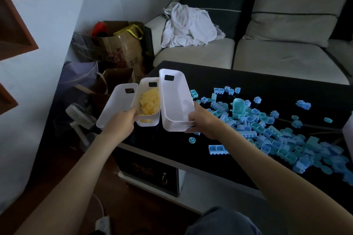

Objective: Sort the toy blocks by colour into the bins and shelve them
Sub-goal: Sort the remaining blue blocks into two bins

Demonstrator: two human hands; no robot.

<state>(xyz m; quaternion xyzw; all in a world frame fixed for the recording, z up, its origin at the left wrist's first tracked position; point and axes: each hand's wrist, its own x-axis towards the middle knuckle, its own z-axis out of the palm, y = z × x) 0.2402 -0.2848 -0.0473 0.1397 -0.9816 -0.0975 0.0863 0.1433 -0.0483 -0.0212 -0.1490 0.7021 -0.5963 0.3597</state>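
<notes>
Three white bins are held up over the left end of the black table (267, 86). My left hand (122, 122) grips the near ends of the left bin (116, 105), which faces away, and the middle bin (148, 120), which holds yellow blocks (150, 103). My right hand (202, 120) grips the near end of the right bin (175, 101), which looks empty and is tilted. Many blue blocks (277, 131) lie spread over the table to the right.
A sofa (286, 51) with a white cloth (189, 26) stands behind the table. Bags (118, 47) and a small fan (82, 116) crowd the floor at left. Brown wall shelves (17, 34) hang at far left. A power strip (103, 224) lies on the floor.
</notes>
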